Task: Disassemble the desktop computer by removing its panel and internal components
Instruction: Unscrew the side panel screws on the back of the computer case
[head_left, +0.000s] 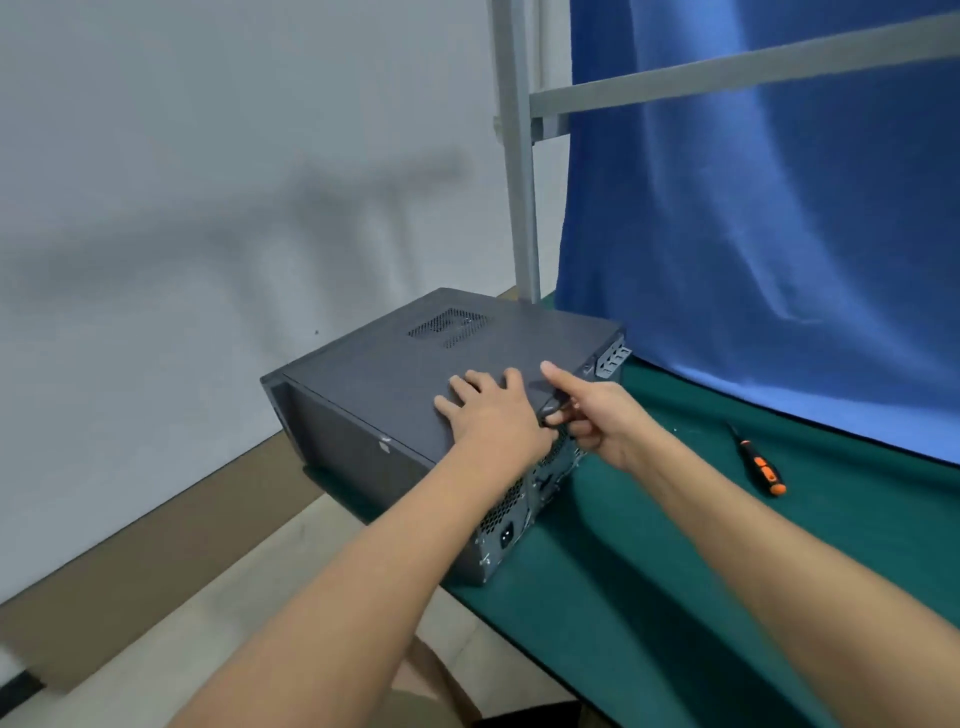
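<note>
Panel (395, 374) under flat left hand (485, 410), edge in right hand's (592, 415) curled fingers (579, 428)

I can read no text, brand or number anywhere from here. The computer case (363, 395) carries a small pale sticker (383, 442) on its near left side, but it is too small to make out, and any markings on its perforated rear face by the power socket (506, 535) are blurred.
</note>
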